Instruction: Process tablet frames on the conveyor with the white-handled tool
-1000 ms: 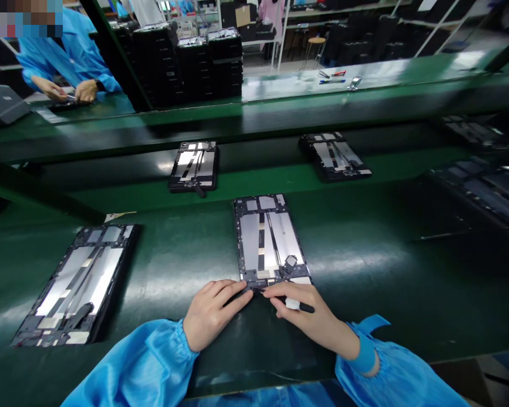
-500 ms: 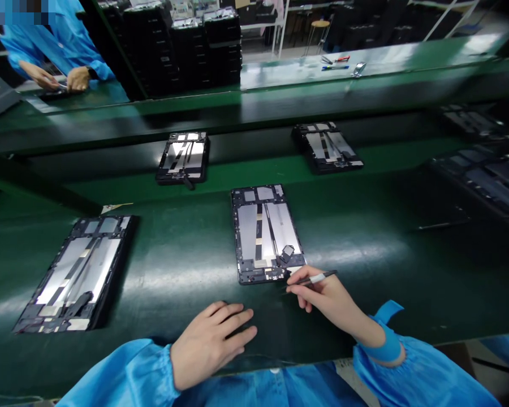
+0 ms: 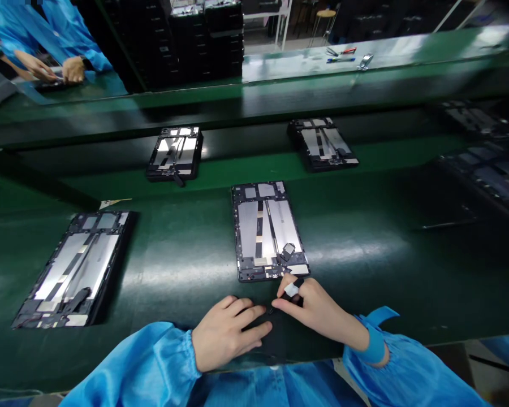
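An opened tablet (image 3: 248, 232) with silvery battery panels and dark ribbon cables lies in front of me. A small loose black piece with a grey square (image 3: 288, 251) rests on its lower right. My right hand (image 3: 316, 308), just below the tablet's bottom edge, is closed on slim black tweezers with a white label (image 3: 291, 289). Their tip points down-left, towards my left fingertips. My left hand (image 3: 233, 330) lies palm down on the green mat, fingers stretched out and holding nothing that I can see. Whether the tip touches anything is too small to tell.
Another opened tablet stack (image 3: 74, 271) lies at left. Two more stacks, one left (image 3: 176, 152) and one right (image 3: 322, 144), sit on the lane behind. Blurred dark tablets (image 3: 487, 169) are at far right. Across the bench, a person's hands (image 3: 73, 69) work beside tall black stacks (image 3: 186, 45).
My right hand has moved from the tablet's lower edge down and left, turning the tweezers. My left hand has shifted right, bringing the two hands close together. The view has tilted slightly down.
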Motion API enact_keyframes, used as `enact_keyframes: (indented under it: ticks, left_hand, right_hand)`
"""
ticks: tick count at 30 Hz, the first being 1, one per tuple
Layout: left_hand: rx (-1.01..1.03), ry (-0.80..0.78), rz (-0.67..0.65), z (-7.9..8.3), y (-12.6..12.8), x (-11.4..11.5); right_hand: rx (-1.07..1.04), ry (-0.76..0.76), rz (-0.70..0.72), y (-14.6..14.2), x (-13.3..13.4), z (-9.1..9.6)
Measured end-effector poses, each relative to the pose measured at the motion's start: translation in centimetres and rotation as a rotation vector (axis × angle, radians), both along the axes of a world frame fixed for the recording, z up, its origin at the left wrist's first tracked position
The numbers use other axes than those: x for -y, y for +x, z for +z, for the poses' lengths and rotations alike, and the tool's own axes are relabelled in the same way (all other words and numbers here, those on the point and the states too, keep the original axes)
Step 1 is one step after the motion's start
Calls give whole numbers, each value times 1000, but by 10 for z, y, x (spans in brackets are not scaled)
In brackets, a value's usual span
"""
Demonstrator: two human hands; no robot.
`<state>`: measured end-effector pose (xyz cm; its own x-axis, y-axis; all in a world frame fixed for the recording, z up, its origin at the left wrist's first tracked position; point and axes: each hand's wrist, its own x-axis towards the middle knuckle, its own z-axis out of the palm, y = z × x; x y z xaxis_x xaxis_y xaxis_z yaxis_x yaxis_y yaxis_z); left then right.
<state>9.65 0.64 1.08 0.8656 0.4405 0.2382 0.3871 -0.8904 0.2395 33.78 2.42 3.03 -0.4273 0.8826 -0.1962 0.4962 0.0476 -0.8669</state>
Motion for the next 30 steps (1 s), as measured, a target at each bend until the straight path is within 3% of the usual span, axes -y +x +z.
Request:
enact_keyframes:
  ticks: [10, 14, 19, 25, 30]
  left_hand:
    - [27, 3, 11, -1, 1, 1]
    - [26, 7, 24, -2, 2, 3]
    - [77, 25, 107, 3, -2, -7]
    - [196, 123, 283, 5, -14, -33]
    - [217, 136, 296, -2, -17, -35]
  right_hand:
    - [15, 4, -29, -1, 5, -6]
    - [-169, -104, -89, 3, 4, -6]
    - [-424, -280, -181, 5, -29, 10]
    - [-319, -400, -103, -24, -77, 18]
    - [-267, -377, -100, -36, -82, 12]
